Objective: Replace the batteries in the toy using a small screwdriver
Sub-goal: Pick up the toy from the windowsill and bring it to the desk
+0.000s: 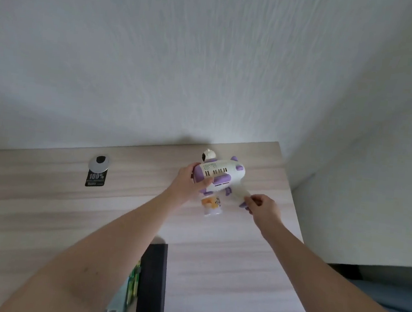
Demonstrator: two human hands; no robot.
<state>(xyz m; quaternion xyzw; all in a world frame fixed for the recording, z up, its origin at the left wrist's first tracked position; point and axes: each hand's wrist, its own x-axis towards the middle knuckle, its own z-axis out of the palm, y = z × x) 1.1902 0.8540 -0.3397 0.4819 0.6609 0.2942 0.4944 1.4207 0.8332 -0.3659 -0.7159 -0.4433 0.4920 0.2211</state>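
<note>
We find the white-and-purple plastic gun-shaped toy point(219, 175) held above the pale wood-grain desk point(42, 204), left grip point(191, 181) curled round its body, right grip point(262, 206) pinching its handle end. We judge this positioning; next, locate the battery cover screw.

White-purple toy point(219, 175) on its side, far desk edge.

Soft even daylight, slight blur, wide-angle distortion.
</note>
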